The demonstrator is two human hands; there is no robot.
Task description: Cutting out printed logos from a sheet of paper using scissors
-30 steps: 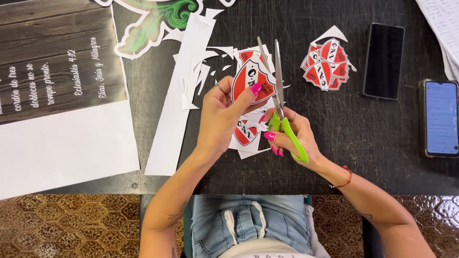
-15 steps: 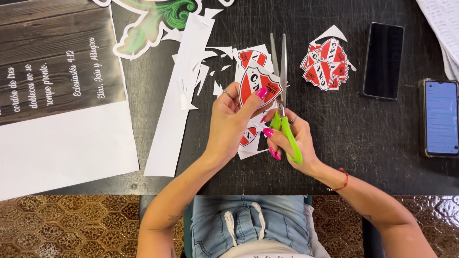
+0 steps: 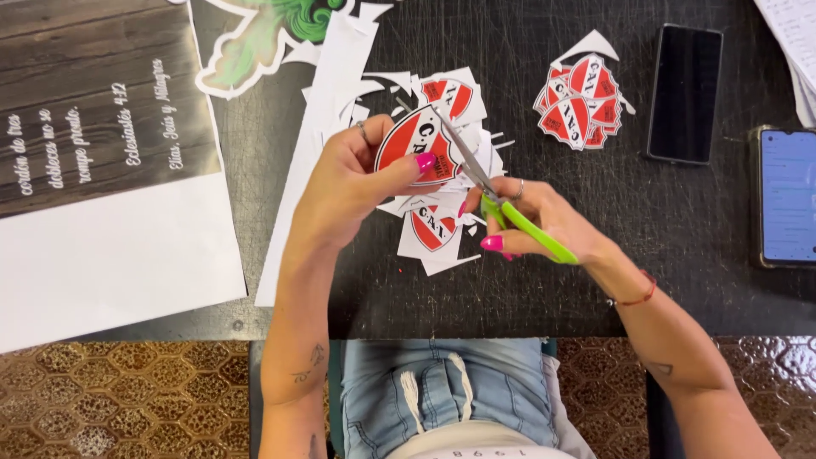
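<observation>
Scissors (image 3: 476, 174) blade tips hidden behind shield cutout (image 3: 416, 140).

Shield cutout (image 3: 416, 140): printed paper, smooth, slight sheen. Scissors (image 3: 501, 204): bright metal blades, glossy green plastic handles. Tabletop (image 3: 510, 289): dark, matt, finely textured surface. Offcuts (image 3: 327, 93): plain white matt paper. Phone (image 3: 685, 93): glossy black glass face. Large sheet (image 3: 102, 153): paper printed with a wood-grain pattern.
</observation>
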